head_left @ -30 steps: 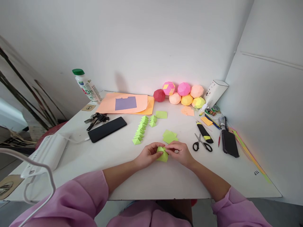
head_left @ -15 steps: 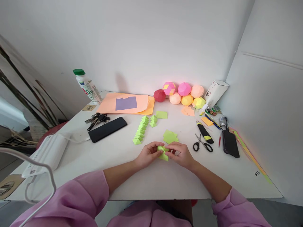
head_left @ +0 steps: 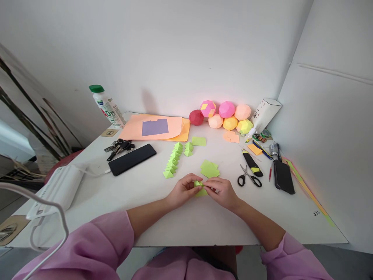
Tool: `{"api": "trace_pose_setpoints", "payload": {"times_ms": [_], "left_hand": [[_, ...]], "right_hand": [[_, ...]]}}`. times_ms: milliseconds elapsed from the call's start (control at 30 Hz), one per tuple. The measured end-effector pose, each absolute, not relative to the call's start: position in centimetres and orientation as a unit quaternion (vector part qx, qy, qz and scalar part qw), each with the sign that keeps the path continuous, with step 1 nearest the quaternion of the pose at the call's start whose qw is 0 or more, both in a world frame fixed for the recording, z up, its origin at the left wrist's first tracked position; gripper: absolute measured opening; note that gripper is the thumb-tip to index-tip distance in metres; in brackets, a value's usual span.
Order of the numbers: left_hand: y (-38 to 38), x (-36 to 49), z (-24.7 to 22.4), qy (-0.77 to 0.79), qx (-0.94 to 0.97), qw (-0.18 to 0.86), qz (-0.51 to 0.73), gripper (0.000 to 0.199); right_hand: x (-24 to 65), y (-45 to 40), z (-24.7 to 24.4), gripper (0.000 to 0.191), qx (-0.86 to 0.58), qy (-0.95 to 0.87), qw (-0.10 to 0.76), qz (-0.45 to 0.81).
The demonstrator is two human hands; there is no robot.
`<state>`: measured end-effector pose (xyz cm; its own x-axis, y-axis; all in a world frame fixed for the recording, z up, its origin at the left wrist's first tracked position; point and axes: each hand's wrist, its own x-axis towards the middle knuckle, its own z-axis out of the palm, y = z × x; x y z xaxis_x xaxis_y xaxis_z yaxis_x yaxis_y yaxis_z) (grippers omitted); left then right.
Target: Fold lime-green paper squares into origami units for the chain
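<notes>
Between my two hands is a small piece of green paper (head_left: pixel 201 192), partly folded and partly hidden by my fingers. My left hand (head_left: pixel 183 189) pinches its left side between thumb and fingers. My right hand (head_left: pixel 222 191) pinches its right side, thumb and fingertips pressed together. Just beyond my hands lies a loose stack of flat green paper pieces (head_left: pixel 210 168). To the left, a row of folded green paper units (head_left: pixel 173 159) runs away from me, with a shorter group of folded units (head_left: pixel 189 149) beside it.
Scissors (head_left: pixel 248 177) and a utility knife (head_left: pixel 252 163) lie right of my hands, a black phone (head_left: pixel 283 177) further right. Left are a long black device (head_left: pixel 132 159), keys (head_left: pixel 120 147) and a bottle (head_left: pixel 109 109). Several paper balls (head_left: pixel 226 110) are piled against the wall.
The right fingers have closed from a spread position onto the green paper. Its lower flap now shows less below my hands. Other things on the table stay put.
</notes>
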<state>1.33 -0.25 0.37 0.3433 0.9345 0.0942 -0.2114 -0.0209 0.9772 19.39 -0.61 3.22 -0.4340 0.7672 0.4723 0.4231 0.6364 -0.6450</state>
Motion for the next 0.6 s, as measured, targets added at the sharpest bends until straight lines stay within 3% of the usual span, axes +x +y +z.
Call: {"api": "trace_pose_setpoints", "payload": {"times_ms": [367,600], "left_hand": [[-0.33,1.03,0.17,0.365,0.615,0.537,0.448,0.021],[-0.32,0.93,-0.04,0.347,0.603,0.551,0.461,0.017]], "right_hand": [[19.27,-0.44,3.29,0.017,-0.413,-0.777,0.378,0.289],[19.24,-0.45,3.43,0.014,-0.444,-0.73,0.366,0.369]]}}
